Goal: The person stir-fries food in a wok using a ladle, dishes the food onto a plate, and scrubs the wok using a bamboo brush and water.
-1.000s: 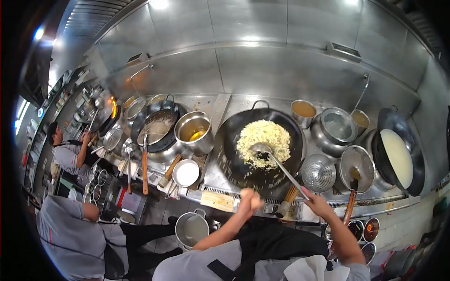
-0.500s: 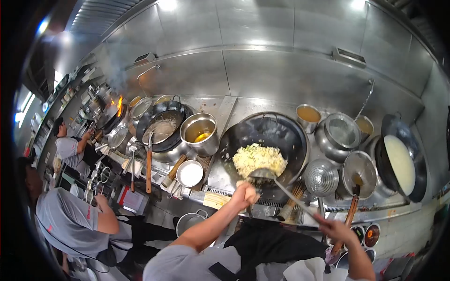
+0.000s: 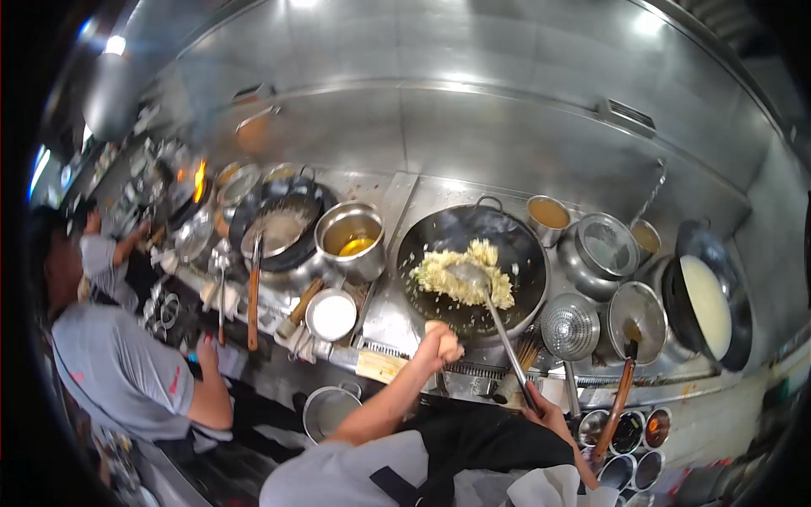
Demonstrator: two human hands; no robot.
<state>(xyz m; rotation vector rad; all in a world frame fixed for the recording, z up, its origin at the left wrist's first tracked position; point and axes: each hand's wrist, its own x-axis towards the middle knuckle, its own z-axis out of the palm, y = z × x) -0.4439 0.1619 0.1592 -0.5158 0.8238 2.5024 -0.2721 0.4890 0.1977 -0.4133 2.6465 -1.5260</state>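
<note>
A black wok [image 3: 528, 245] stands on the stove in front of me, holding a pale yellow and white mass of fried rice [image 3: 452, 275] with green bits. My left hand [image 3: 439, 345] is closed at the near rim, on the wok's near handle, which the fingers mostly hide. In my right hand [image 3: 547, 416], low on the right, is the dark end of a long metal ladle [image 3: 504, 342]. The ladle's bowl is pressed into the middle of the rice. Loose grains lie scattered along the wok's sides.
Right of the wok are a perforated skimmer [image 3: 570, 328], a strainer [image 3: 638, 317] and a tilted wok of pale liquid [image 3: 705, 304]. Leftward stand a pot of yellow oil [image 3: 351, 241] and a white-filled bowl [image 3: 331, 314]. A co-worker [image 3: 139, 372] stands at left; flames [image 3: 200, 182] rise beyond.
The ladle's bowl has moved from the rice's near edge up into its middle, breaking and spreading the mound. My right hand has come down and left. The view has shifted slightly.
</note>
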